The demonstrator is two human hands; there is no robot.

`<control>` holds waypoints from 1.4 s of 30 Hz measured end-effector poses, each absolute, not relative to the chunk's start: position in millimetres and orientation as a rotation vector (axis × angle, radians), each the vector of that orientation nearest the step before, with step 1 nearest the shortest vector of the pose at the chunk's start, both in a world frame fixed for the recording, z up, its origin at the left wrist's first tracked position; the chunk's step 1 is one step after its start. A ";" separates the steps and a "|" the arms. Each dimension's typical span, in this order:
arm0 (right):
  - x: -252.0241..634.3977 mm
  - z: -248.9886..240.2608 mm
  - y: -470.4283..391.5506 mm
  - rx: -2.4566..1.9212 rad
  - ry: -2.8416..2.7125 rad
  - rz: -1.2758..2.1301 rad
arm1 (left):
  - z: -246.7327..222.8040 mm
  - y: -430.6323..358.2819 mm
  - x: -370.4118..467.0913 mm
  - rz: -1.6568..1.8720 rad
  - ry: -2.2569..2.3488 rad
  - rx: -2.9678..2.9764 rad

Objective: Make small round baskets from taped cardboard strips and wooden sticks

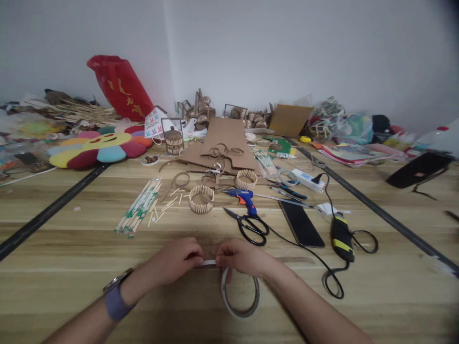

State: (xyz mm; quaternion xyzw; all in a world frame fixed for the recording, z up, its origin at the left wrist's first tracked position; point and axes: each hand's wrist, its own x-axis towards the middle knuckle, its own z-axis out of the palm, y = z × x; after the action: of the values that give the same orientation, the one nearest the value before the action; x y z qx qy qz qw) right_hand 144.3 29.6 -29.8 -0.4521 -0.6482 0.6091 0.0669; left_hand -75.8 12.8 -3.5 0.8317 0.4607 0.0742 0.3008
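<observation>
On the left wrist, the person is wearing a wristwatch with a dark, rounded case (pixel 118 281) and a wide, flat, muted purple strap (pixel 118 306). The strap is circling the wrist as a plain band, its surface looking smooth and matte. The case is showing nearly edge-on, its rim catching a little light, its dial being too oblique to read. The left hand (pixel 178 260) and the right hand (pixel 242 257) are showing bare, and both forearms (pixel 303 291) are showing uncovered, broadening away from the wrists.
</observation>
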 end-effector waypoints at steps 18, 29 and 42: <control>142.8 -27.5 27.6 -1.403 -2.057 1.742 | -1.1 19.9 -77.8 0.030 1.257 2.172; 142.4 -28.1 28.5 -1.392 -2.106 1.735 | -2.1 19.6 -77.8 0.002 1.349 2.083; 140.4 -26.4 28.1 -1.435 -2.193 1.637 | -0.8 22.2 -73.8 -0.054 1.329 2.148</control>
State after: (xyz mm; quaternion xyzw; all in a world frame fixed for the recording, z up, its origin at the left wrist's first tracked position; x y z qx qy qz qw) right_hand 140.4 28.1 -26.4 -0.4644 -0.7095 0.5294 0.0257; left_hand -73.8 22.2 -0.8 0.8103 0.5013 -0.0203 0.3029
